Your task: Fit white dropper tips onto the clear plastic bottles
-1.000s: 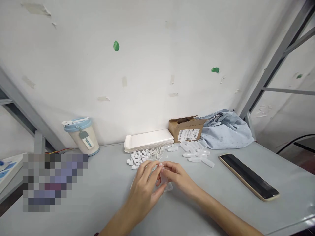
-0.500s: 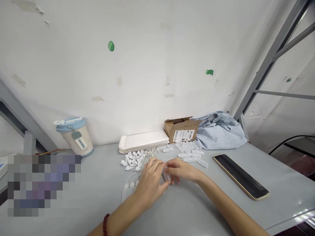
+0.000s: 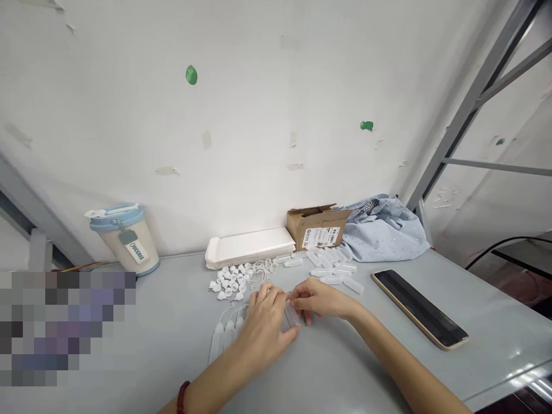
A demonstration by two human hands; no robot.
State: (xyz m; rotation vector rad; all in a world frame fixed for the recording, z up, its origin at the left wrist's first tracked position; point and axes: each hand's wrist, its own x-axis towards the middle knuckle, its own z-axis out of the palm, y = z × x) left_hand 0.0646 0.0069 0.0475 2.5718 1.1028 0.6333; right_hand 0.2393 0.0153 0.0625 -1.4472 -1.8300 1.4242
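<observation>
The left hand [image 3: 265, 319] is part-curled, palm down, over the clear tube [image 3: 292, 315], thumb beside its near end; whether it grips cannot be told. The right hand [image 3: 293, 299] has finger and thumb drawn together on the tube's far end. The tube is between the hands, low over the worktop [image 3: 336, 371].

Judged handling: light, thin-walled, fairly stiff plastic, smooth enough to slip or roll; best held lightly around mid-body.

Left of the hands: capped tubes [image 3: 217, 344] with string loops, partly hidden by the left arm. Beyond: white caps [image 3: 233, 282], loose strings [image 3: 264, 270]; to the right, loose tubes [image 3: 332, 271]. Farther: white stack [image 3: 250, 244], cardboard box [image 3: 319, 229], blue cloth [image 3: 383, 233]. Far right: phone [image 3: 418, 307]. Far left: cup [image 3: 127, 241].
</observation>
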